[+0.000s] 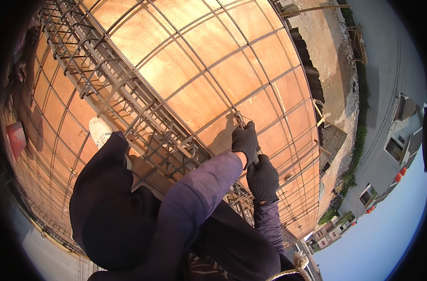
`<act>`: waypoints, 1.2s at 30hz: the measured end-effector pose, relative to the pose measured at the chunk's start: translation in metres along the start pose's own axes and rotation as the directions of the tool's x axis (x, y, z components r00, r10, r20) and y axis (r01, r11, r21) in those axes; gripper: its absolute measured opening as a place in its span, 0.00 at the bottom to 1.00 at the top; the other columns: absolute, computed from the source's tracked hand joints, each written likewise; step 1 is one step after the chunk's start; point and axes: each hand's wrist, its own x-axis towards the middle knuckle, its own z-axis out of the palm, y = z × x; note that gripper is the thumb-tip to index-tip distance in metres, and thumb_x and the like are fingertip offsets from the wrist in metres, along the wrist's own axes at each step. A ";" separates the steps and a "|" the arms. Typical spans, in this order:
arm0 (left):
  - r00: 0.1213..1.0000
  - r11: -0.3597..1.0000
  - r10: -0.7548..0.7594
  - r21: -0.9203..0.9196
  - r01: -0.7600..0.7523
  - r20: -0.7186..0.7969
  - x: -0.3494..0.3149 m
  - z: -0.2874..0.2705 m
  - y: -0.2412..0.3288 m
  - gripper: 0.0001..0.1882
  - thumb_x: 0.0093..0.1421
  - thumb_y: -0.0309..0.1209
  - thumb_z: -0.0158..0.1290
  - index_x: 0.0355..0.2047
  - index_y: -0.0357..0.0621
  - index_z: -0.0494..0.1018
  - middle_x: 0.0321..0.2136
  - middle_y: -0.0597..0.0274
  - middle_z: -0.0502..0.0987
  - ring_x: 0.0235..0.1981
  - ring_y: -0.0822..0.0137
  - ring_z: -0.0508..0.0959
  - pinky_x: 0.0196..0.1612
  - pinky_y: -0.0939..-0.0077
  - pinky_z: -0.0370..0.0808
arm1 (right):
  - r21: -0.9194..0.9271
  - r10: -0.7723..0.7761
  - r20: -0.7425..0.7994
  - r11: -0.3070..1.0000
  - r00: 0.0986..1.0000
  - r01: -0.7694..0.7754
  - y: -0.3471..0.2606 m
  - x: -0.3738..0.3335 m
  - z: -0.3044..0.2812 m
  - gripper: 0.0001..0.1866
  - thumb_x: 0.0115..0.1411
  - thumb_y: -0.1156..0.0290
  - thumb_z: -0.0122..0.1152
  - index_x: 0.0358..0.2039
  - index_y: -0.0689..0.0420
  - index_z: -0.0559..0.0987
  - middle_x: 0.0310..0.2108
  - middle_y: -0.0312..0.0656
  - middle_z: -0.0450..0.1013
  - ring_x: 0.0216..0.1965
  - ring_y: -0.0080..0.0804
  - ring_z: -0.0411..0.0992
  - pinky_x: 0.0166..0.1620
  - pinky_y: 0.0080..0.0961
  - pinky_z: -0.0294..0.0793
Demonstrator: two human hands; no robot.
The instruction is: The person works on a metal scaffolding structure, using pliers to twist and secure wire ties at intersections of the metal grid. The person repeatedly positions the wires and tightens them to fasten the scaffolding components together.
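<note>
My left hand, in a black knit glove, is closed around a slim metal hand tool. Its tip meets a crossing of the rebar mesh. Thin wire ends seem to stick out beside the tip, too small to make out well. Just below, my right hand, gloved the same way, grips the tool's lower end, which shows between the two hands. The gloves hide most of the tool, so I cannot tell its exact kind. Under the mesh lie plywood panels.
A long rebar cage runs diagonally through a trench left of my hands. My shoe stands beside it. A red piece lies far left. Past the deck's right edge are corrugated sheets, bare ground and houses. A rope hangs near me.
</note>
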 end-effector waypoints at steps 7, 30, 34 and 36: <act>0.962 0.958 0.064 0.255 -0.134 0.265 0.021 -0.035 -0.020 0.22 0.63 0.46 0.59 0.30 0.35 0.76 0.26 0.50 0.80 0.25 0.56 0.81 0.32 0.59 0.79 | 0.383 0.059 0.107 0.919 0.993 -0.096 0.038 0.014 0.049 0.20 0.64 0.55 0.67 0.43 0.61 0.81 0.32 0.59 0.80 0.37 0.59 0.81 0.38 0.47 0.77; 0.930 0.932 -0.056 -0.316 0.179 0.363 -0.002 -0.015 -0.005 0.16 0.70 0.43 0.57 0.33 0.44 0.74 0.17 0.67 0.69 0.16 0.69 0.70 0.21 0.69 0.72 | 0.148 -0.026 0.062 0.989 0.998 0.016 0.003 -0.003 -0.015 0.23 0.61 0.64 0.68 0.50 0.65 0.71 0.31 0.49 0.78 0.33 0.45 0.81 0.33 0.41 0.79; 0.978 0.982 -0.124 -0.122 0.145 0.169 -0.009 -0.010 0.002 0.17 0.71 0.45 0.56 0.32 0.47 0.73 0.17 0.68 0.66 0.15 0.70 0.68 0.20 0.71 0.69 | 0.242 0.013 -0.032 0.970 0.999 -0.005 -0.010 -0.013 0.009 0.23 0.62 0.62 0.64 0.48 0.66 0.70 0.32 0.62 0.77 0.33 0.62 0.80 0.35 0.52 0.78; 0.980 0.998 -0.070 0.014 0.069 0.186 -0.013 -0.025 0.002 0.20 0.69 0.50 0.58 0.32 0.45 0.74 0.20 0.66 0.71 0.17 0.70 0.70 0.23 0.70 0.71 | 0.442 0.070 0.088 0.891 0.994 -0.102 -0.008 -0.015 0.020 0.24 0.63 0.57 0.64 0.46 0.67 0.71 0.30 0.65 0.76 0.31 0.66 0.78 0.34 0.55 0.77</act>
